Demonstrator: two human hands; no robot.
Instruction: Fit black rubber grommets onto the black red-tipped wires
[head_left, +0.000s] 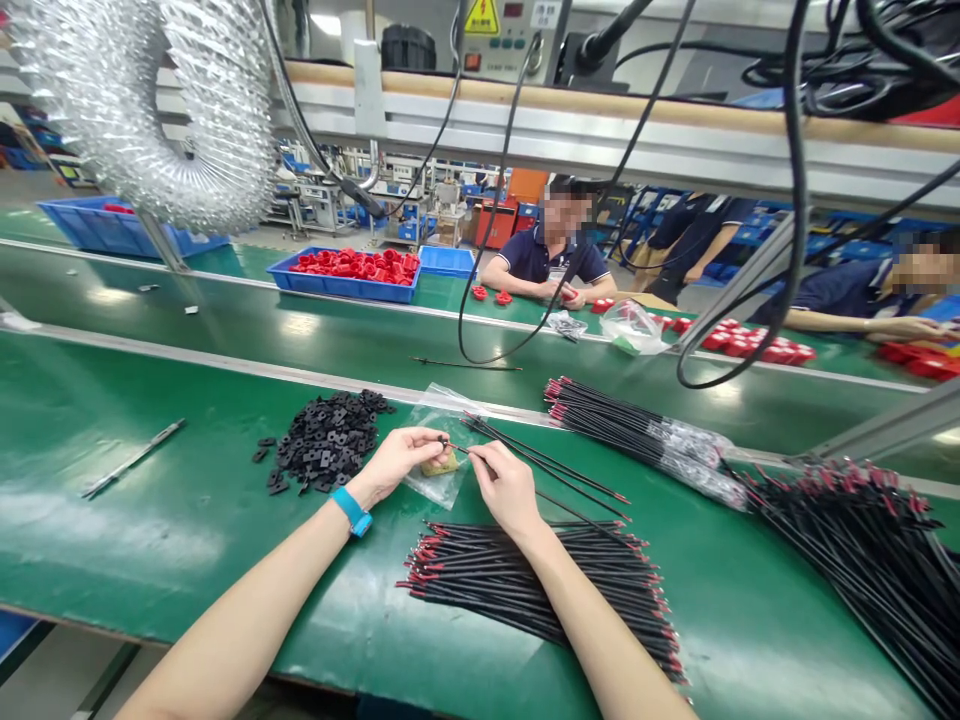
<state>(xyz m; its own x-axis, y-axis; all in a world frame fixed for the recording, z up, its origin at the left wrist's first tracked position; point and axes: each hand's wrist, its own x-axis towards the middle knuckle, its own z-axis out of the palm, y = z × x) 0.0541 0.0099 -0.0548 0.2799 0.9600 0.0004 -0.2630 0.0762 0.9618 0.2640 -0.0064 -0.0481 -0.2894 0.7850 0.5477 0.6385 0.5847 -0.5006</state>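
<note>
My left hand (401,460), with a blue band at the wrist, pinches a small black piece (442,441) that resembles those in the pile. A black cable (574,507) runs through the closed fingers of my right hand (510,488), its end close to the black piece. Whether the cable end is inside the piece cannot be made out. Beneath my hands lies a clear plastic bag (442,490) with something yellowish by my left fingers. To the left is a heap of small black pieces with holes (326,445). Several black cables with red ends (480,570) lie below my right forearm.
Bundled cables (622,425) and a large loose cable stack (862,560) are on the right. A pen-like tool (133,458) lies at left. Cords (512,120) hang overhead. Beyond the bench are a blue bin of red parts (345,290) and seated co-workers.
</note>
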